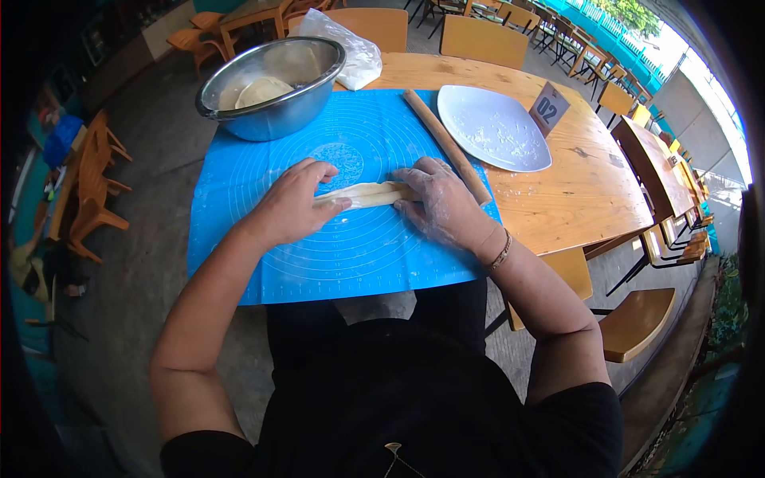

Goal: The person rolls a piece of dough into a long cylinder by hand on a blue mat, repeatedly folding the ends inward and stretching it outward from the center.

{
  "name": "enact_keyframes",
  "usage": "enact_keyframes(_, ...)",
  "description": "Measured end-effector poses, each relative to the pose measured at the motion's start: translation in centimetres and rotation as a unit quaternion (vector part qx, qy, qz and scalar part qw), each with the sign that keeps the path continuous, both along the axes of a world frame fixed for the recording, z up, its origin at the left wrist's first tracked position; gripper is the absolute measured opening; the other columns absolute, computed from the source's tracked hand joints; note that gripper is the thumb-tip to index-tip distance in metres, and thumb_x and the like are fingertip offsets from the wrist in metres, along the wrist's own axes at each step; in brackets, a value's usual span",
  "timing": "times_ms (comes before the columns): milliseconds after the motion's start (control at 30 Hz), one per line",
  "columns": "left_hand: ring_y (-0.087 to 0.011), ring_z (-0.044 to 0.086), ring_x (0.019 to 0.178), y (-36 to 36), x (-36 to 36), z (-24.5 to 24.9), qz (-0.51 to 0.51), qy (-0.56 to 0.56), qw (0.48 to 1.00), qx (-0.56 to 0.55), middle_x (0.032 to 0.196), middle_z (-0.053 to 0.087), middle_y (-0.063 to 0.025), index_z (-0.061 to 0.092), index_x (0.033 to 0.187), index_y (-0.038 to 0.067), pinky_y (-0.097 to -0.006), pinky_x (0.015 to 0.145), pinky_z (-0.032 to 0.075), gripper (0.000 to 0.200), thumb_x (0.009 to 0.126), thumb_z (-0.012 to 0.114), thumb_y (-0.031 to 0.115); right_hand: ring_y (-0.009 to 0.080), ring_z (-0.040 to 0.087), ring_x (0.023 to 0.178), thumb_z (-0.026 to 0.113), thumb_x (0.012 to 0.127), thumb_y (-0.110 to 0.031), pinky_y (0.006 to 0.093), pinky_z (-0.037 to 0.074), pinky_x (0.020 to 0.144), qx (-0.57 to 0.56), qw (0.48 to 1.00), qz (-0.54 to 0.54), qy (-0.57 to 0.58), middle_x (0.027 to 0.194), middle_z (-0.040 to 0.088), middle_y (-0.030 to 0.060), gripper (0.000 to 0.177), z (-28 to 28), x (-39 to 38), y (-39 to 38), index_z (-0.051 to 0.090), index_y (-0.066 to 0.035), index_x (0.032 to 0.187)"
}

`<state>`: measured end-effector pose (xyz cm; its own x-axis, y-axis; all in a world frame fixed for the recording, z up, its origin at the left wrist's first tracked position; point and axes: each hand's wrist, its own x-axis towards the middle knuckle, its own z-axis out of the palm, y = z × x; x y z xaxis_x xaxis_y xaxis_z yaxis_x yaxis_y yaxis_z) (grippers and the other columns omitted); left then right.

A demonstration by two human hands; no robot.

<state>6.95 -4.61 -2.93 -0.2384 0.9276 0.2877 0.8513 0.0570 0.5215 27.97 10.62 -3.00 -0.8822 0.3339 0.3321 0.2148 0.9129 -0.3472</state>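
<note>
A long pale strip of dough point(365, 194) lies across the blue mat point(335, 255), with a fold or seam running along it. My left hand point(296, 201) grips its left end, the thumb in front and the fingers curled behind. At the other end my right hand point(442, 203), dusted with flour, pinches the dough between thumb and fingers. Just past my right hand a wooden rolling pin point(446, 145) rests slantwise on the mat. Parts of both dough ends are hidden by my hands.
A steel bowl point(275, 119) holding a pale dough lump stands at the mat's back left, beside a clear plastic bag point(357, 60). A white plate point(490, 127) with flour sits at the right, near a number card point(549, 107). Chairs surround the wooden table point(590, 175).
</note>
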Motion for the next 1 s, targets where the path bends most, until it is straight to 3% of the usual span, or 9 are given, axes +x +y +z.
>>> enact_keyframes(133,-0.0289,0.064,0.099,1.6,-0.4,1.7,0.010,0.021,0.993,-0.120,0.100,0.068,-0.0159,0.068,0.113,0.000,-0.0380,0.088,0.052,0.036,0.086,0.077,0.022,0.0349,0.061,0.100,0.070,0.089,-0.022,0.0448,0.048,0.095,0.001,0.999,0.023,0.047,0.099,0.064,0.0173,0.026,-1.2,-1.2,1.7,0.073,-0.002,0.106)
enact_keyframes(200,-0.0283,0.065,0.097,2.7,-1.2,1.4,-0.051,0.003,0.986,-0.159,0.100,0.068,-0.0169,0.067,0.112,0.000,-0.0388,0.086,0.052,0.032,0.089,0.074,0.021,0.0335,0.062,0.098,0.069,0.089,-0.024,0.0442,0.048,0.094,0.014,0.999,0.029,0.008,0.095,0.065,0.0157,0.021,-1.0,-2.0,2.3,0.074,-0.004,0.094)
enact_keyframes(300,-0.0279,0.066,0.093,3.4,-0.9,1.2,-0.028,0.069,0.992,-0.101,0.100,0.069,-0.0173,0.068,0.106,-0.001,-0.0393,0.084,0.053,0.024,0.092,0.070,0.019,0.0316,0.061,0.094,0.069,0.089,-0.016,0.0416,0.050,0.088,0.018,1.000,0.022,-0.012,0.092,0.066,0.0145,0.017,0.3,-2.3,2.0,0.075,-0.001,0.094)
enact_keyframes(433,-0.0298,0.066,0.093,2.8,0.5,1.3,-0.003,0.041,0.995,-0.086,0.099,0.069,-0.0169,0.069,0.098,-0.001,-0.0404,0.084,0.052,0.019,0.095,0.067,0.018,0.0312,0.061,0.093,0.069,0.089,-0.014,0.0418,0.050,0.089,0.033,0.999,0.029,0.006,0.091,0.067,0.0150,0.014,0.0,-2.6,2.0,0.075,-0.002,0.092)
enact_keyframes(500,-0.0290,0.067,0.090,2.2,0.8,0.3,-0.027,0.068,0.997,-0.002,0.097,0.070,-0.0166,0.070,0.097,-0.001,-0.0399,0.082,0.053,0.020,0.094,0.068,0.019,0.0310,0.061,0.093,0.069,0.088,-0.014,0.0414,0.050,0.088,0.019,0.999,0.038,0.002,0.089,0.066,0.0153,0.014,-0.6,-2.8,2.0,0.075,-0.001,0.091)
enact_keyframes(600,-0.0298,0.071,0.086,3.5,-0.1,1.0,-0.011,-0.022,0.994,-0.106,0.095,0.073,-0.0197,0.071,0.099,-0.003,-0.0401,0.079,0.056,0.025,0.093,0.071,0.021,0.0310,0.062,0.092,0.068,0.088,-0.013,0.0407,0.051,0.087,0.007,0.999,0.044,-0.015,0.090,0.067,0.0154,0.014,-0.4,-3.3,2.2,0.075,-0.001,0.091)
enact_keyframes(733,-0.0281,0.071,0.082,4.7,-1.1,1.8,-0.028,-0.043,0.986,-0.160,0.094,0.074,-0.0190,0.072,0.101,-0.002,-0.0380,0.076,0.056,0.023,0.091,0.072,0.019,0.0309,0.063,0.091,0.071,0.087,-0.015,0.0402,0.052,0.084,-0.018,0.998,0.028,-0.051,0.089,0.067,0.0159,0.016,0.3,-4.7,2.8,0.075,0.000,0.091)
enact_keyframes(800,-0.0234,0.069,0.087,5.2,-1.2,2.3,-0.037,-0.038,0.976,-0.211,0.093,0.072,-0.0174,0.071,0.102,-0.002,-0.0363,0.078,0.055,0.020,0.090,0.071,0.014,0.0312,0.065,0.089,0.074,0.085,-0.018,0.0405,0.052,0.081,-0.107,0.988,0.014,-0.114,0.091,0.067,0.0172,0.020,1.1,-5.4,2.7,0.075,0.000,0.093)
enact_keyframes(1000,-0.0219,0.067,0.091,4.6,-1.1,1.2,-0.041,-0.029,0.991,-0.127,0.097,0.071,-0.0155,0.069,0.107,-0.003,-0.0350,0.080,0.054,0.028,0.086,0.076,0.015,0.0368,0.069,0.091,0.076,0.081,-0.023,0.0443,0.054,0.085,-0.091,0.992,0.060,-0.064,0.094,0.073,0.0199,0.023,0.1,-6.6,2.5,0.076,-0.006,0.095)
